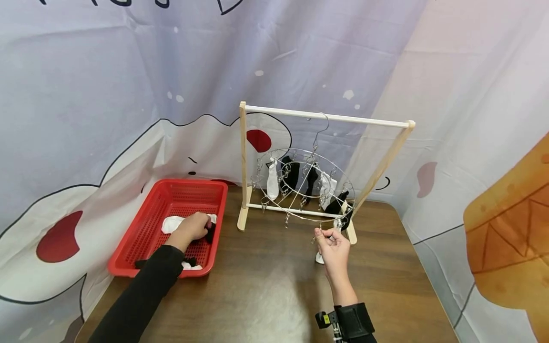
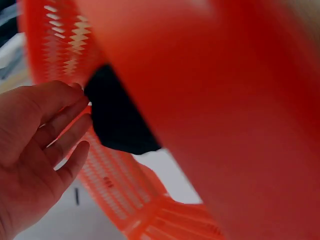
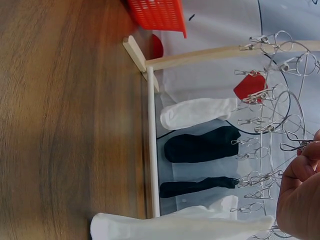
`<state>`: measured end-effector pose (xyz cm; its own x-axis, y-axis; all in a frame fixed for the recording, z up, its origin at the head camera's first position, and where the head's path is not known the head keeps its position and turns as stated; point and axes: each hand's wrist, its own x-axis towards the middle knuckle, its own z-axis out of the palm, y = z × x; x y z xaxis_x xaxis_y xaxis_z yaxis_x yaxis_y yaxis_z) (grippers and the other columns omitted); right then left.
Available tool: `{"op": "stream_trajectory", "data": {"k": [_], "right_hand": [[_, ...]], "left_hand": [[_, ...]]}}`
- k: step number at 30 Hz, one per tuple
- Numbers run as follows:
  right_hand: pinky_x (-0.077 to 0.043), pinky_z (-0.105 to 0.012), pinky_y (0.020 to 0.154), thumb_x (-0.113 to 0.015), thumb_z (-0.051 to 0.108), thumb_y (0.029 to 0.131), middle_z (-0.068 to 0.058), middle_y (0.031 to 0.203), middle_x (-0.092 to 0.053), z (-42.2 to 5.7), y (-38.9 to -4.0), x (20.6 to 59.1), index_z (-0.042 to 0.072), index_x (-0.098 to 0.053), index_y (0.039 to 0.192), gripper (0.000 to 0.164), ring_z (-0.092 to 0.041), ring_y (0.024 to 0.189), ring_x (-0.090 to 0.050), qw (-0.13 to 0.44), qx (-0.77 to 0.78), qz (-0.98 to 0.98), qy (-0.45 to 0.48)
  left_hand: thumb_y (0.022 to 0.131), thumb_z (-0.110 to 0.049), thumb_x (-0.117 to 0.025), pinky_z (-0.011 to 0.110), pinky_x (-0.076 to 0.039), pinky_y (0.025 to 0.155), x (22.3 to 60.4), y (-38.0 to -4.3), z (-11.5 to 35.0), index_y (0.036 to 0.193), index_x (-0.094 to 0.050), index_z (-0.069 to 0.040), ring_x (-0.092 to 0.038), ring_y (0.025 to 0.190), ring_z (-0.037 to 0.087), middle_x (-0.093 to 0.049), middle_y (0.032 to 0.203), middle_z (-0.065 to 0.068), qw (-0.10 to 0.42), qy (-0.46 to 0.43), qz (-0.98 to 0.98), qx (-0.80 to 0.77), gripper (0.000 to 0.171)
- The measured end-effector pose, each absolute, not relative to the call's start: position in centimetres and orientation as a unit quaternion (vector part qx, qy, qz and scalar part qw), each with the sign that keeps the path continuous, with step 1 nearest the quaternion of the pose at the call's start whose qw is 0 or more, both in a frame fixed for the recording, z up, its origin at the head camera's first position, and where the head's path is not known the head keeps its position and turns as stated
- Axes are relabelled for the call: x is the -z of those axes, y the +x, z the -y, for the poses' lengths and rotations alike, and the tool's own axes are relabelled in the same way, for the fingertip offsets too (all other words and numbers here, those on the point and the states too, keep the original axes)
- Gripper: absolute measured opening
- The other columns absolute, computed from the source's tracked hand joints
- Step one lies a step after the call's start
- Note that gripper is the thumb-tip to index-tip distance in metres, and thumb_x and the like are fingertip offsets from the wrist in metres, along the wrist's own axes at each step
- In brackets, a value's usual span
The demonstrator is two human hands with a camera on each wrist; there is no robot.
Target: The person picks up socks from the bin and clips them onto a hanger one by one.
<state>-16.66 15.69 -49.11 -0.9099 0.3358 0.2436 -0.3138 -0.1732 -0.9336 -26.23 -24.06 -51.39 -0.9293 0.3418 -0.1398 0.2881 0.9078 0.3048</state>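
Observation:
My left hand [image 1: 190, 231] reaches into a red basket [image 1: 147, 209] and pinches a black sock [image 2: 117, 112] at its edge, fingers together with the thumb. Beside it in the basket lies a white sock [image 1: 172, 224]. My right hand [image 1: 335, 250] pinches a metal clip [image 3: 296, 145] on the near rim of a round wire hanger [image 1: 296, 216]. From other clips hang a white sock [image 3: 197, 113], a black sock [image 3: 202, 145], a narrow dark sock [image 3: 197, 187] and more socks at the right, partly overlapping.
The hanger hooks over the white top bar [image 1: 360, 119] of a wooden stand [image 1: 243, 157] on the brown table [image 1: 257, 286]. More black and white cloth [image 1: 190, 266] lies at the basket's near end. A printed curtain [image 1: 206, 62] surrounds the table's back and sides.

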Motion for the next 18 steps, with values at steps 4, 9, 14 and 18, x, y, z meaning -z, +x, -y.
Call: {"op": "stream_trajectory", "data": {"k": [4, 9, 14, 18], "right_hand": [[-0.034, -0.013, 0.041, -0.068, -0.013, 0.091, -0.001, 0.077, -0.073, -15.7, -16.7, 49.1, -0.024, -0.043, 0.083, 0.028, 0.000, 0.042, -0.043, 0.211, -0.764, 0.610, -0.008], [-0.033, -0.013, 0.041, -0.067, -0.014, 0.091, 0.001, 0.077, -0.073, -16.0, -16.7, 49.1, -0.023, -0.044, 0.083, 0.026, 0.001, 0.041, -0.043, 0.216, -0.764, 0.608, -0.011], [-0.031, -0.013, 0.041, -0.068, -0.014, 0.091, 0.002, 0.075, -0.073, -16.3, -16.6, 49.2, -0.019, -0.047, 0.079, 0.024, 0.001, 0.042, -0.042, 0.217, -0.763, 0.608, -0.015], [-0.031, -0.013, 0.041, -0.069, -0.012, 0.091, 0.001, 0.076, -0.072, -16.5, -16.4, 49.2, -0.016, -0.049, 0.079, 0.024, 0.001, 0.043, -0.042, 0.214, -0.763, 0.610, -0.013]], "left_hand": [[0.087, 0.006, -0.069, 0.044, -0.053, 0.082, 52.4, -26.7, 24.6, 0.118, -0.068, -0.003, -0.063, 0.110, 0.036, -0.066, 0.120, 0.019, 0.163, 0.155, -0.972, -0.064, 0.033], [0.086, 0.010, -0.068, 0.048, -0.053, 0.089, 53.6, -26.9, 24.8, 0.125, -0.062, -0.001, -0.056, 0.121, 0.047, -0.057, 0.127, 0.026, 0.153, 0.156, -0.975, -0.025, 0.041], [0.080, 0.012, -0.073, 0.052, -0.056, 0.085, 55.0, -27.1, 24.7, 0.104, -0.060, 0.001, -0.063, 0.100, 0.047, -0.055, 0.107, 0.028, 0.101, 0.152, -0.981, -0.058, 0.029], [0.081, 0.013, -0.074, 0.051, -0.057, 0.081, 56.1, -27.1, 24.7, 0.106, -0.060, 0.002, -0.064, 0.096, 0.044, -0.055, 0.105, 0.026, 0.088, 0.136, -0.984, -0.074, 0.031]]}}
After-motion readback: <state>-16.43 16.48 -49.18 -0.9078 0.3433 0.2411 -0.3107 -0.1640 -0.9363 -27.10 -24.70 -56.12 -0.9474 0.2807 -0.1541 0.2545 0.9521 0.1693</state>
